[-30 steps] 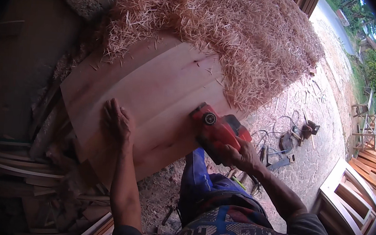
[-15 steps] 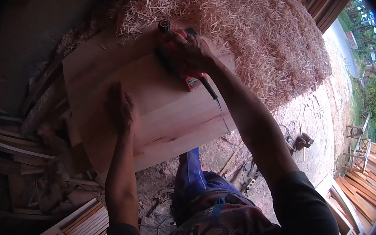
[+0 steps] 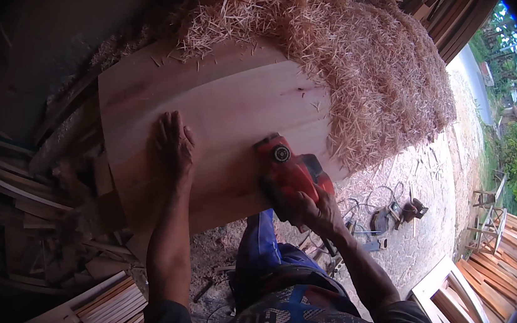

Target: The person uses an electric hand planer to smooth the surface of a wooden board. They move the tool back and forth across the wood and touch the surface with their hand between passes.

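My left hand [image 3: 175,140] lies on a broad, pale wooden panel [image 3: 226,108] with its fingers stretched out. My right hand [image 3: 319,209] grips a red and black electric planer [image 3: 289,171], which sits on the panel's near right part, close to its front edge. A thick heap of curled wood shavings [image 3: 387,80] covers the back and right side of the panel, with a few loose bits on the bare surface. The planer's underside is hidden.
Cords and tools [image 3: 391,213] lie on the dusty floor at the right. An arched wooden frame [image 3: 452,292] and stacked planks [image 3: 498,275] stand beyond. Scrap strips [image 3: 17,180] pile at the left, wooden slats [image 3: 114,307] lower down. A road and greenery show at the upper right.
In the last half second my right hand has brought the planer back from the panel's far edge toward me. It was near this spot a second ago. My left hand has stayed on the panel.
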The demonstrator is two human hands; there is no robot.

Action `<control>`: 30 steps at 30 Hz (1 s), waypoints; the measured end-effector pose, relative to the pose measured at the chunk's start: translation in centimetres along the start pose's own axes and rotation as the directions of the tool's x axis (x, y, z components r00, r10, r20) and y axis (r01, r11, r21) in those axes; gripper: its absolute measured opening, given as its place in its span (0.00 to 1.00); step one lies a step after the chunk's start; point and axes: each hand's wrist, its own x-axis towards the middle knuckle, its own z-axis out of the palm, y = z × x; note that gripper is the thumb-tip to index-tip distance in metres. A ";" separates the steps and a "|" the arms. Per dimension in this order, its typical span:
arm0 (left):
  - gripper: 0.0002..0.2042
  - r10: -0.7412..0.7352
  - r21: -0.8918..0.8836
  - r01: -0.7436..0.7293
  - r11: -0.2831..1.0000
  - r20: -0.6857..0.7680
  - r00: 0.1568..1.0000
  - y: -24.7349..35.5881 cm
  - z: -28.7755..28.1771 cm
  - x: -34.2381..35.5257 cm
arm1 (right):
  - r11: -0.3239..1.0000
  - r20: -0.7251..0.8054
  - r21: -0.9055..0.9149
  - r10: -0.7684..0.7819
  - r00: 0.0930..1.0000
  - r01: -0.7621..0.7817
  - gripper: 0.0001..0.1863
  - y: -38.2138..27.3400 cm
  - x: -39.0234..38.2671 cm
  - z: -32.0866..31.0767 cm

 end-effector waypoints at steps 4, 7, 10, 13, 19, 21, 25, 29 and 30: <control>0.22 0.028 -0.036 -0.028 0.999 -0.018 0.999 -1.5 0.5 -0.3 | 0.982 0.036 -0.045 -0.183 0.982 0.184 0.25 -8.1 13.3 1.1; 0.22 0.056 -0.152 -0.049 0.987 0.040 0.998 -0.6 1.3 0.5 | 0.948 0.045 0.076 -0.312 0.949 0.308 0.26 -11.1 23.2 0.9; 0.23 0.109 -0.180 -0.092 0.979 0.084 0.990 -2.2 0.9 -0.1 | 0.931 0.106 0.247 -0.303 0.947 0.270 0.25 -12.8 25.5 2.6; 0.24 0.132 -0.138 -0.123 0.983 0.059 0.990 -6.5 1.3 -1.7 | 0.840 0.047 -0.088 -0.533 0.845 0.535 0.24 -8.5 23.2 2.8; 0.25 -0.047 0.053 0.041 0.998 0.099 0.994 -10.0 -1.5 -3.0 | 0.809 0.107 -0.308 -0.494 0.863 0.501 0.27 1.9 3.5 2.7; 0.25 -0.081 0.054 0.074 0.996 0.140 0.987 -9.1 -1.9 -2.8 | 0.981 0.102 -0.093 -0.161 0.982 0.171 0.25 2.3 -2.2 3.0; 0.25 -0.093 0.048 0.088 0.995 0.113 0.989 -9.4 -1.4 -2.8 | 0.994 0.091 0.025 0.102 0.991 -0.105 0.24 1.8 -6.1 3.8; 0.26 -0.079 0.000 0.079 0.997 0.061 0.995 -10.0 -1.6 -3.1 | 1.000 0.072 0.018 0.003 0.997 -0.004 0.26 -2.7 2.5 4.9; 0.25 -0.071 0.000 0.071 0.997 0.042 0.997 -10.0 -1.6 -3.2 | 1.000 0.078 0.020 -0.021 0.997 0.019 0.27 -4.4 5.5 5.0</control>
